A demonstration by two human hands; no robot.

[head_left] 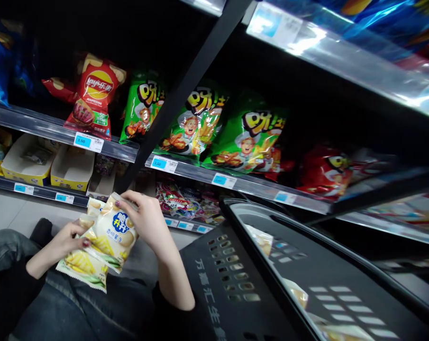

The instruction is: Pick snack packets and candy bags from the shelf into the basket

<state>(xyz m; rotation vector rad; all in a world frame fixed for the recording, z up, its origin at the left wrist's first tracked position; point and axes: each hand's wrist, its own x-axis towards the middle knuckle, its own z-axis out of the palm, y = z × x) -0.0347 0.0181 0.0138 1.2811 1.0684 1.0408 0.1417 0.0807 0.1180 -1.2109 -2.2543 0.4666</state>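
Note:
My right hand (pixel 145 218) pinches the top corner of a cream-coloured snack bag (pixel 116 237) with a blue logo and yellow chips printed on it. A similar snack bag (pixel 82 270) lies partly behind it, over my lap. My left hand (pixel 67 244) is closed around the left edges of the bags, its thumb in front. At least part of another pale bag (pixel 94 207) shows above my left fingers; whether it is separate I cannot tell. Beside my right forearm stands a dark shopping basket (pixel 207 265) with pale snack bags (pixel 262 239) inside.
Ahead, a shelf (pixel 125 150) carries a red chip bag (pixel 96 94) and several green snack bags (pixel 250 137). Below are yellow-and-white cartons (pixel 72 168) and small colourful packets (pixel 178 199). A dark upright post (pixel 186 80) crosses the shelf front. An upper shelf edge (pixel 324 42) overhangs at right.

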